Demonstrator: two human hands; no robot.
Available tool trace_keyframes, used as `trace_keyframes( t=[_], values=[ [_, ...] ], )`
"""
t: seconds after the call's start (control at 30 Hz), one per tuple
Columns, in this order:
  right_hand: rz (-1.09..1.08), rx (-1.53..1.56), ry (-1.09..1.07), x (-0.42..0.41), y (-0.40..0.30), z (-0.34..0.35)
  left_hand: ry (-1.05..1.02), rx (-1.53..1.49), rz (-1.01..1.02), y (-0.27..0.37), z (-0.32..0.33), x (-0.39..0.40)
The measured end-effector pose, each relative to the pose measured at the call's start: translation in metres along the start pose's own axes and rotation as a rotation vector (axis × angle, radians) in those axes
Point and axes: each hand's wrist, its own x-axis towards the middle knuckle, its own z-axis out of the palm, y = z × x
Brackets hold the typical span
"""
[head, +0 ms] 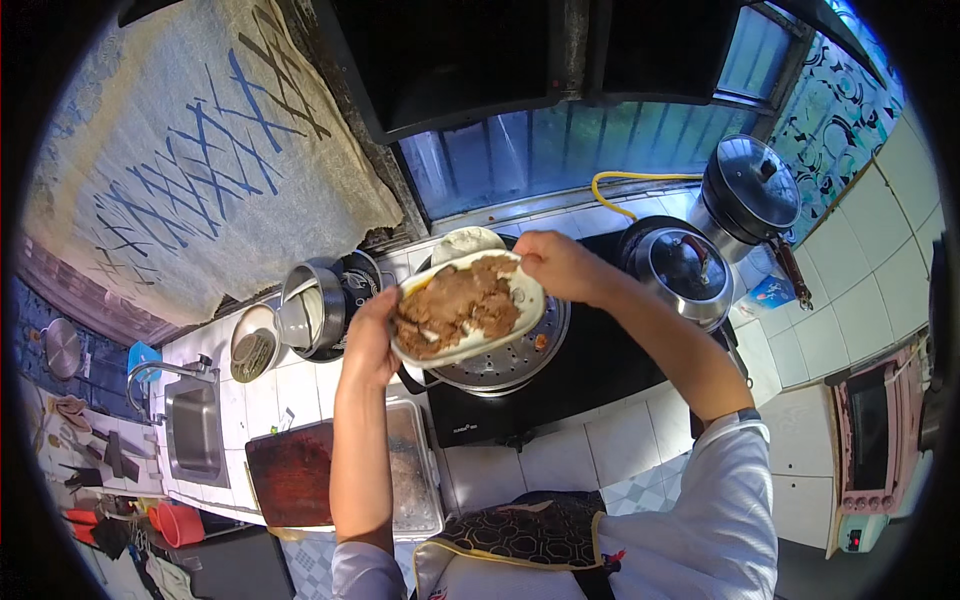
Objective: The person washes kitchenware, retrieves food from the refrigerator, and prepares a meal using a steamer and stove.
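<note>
Between my two hands is a white oblong dish (531, 306) of brown minced or sliced meat (465, 300), tilted towards me. My left hand (370, 334) grips its left end, and my right hand (559, 264) grips the upper right corner. Below the dish sits a perforated metal steamer tray (551, 346) on the black gas stove (600, 360); a small orange-brown bit lies on the tray. Just behind the dish, a whitish rounded item (466, 241) shows in part, and I cannot tell what it is.
A lidded pot (679, 277) occupies the right burner, with a taller glass-lidded pot (754, 191) behind it. Metal bowls (311, 307) stand left of the stove. Nearer me are a dark red cutting board (289, 472) and a clear-lidded container (411, 465). A sink (195, 427) lies far left.
</note>
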Motion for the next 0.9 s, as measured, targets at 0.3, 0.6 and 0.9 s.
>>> trace_keyframes(
  t=[0.3, 0.6, 0.9],
  values=[
    [-0.072, -0.296, -0.038, -0.027, 0.02, 0.105, 0.276, -0.116, 0.203, -0.013, -0.111, -0.065],
    [-0.076, -0.626, -0.075, -0.02, 0.008, 0.121, 0.454, -0.132, 0.245, -0.016, -0.147, -0.122],
    [-0.106, -0.705, 0.081, -0.021, 0.007, 0.12, 0.517, -0.164, 0.265, -0.02, -0.147, -0.127]
  ],
)
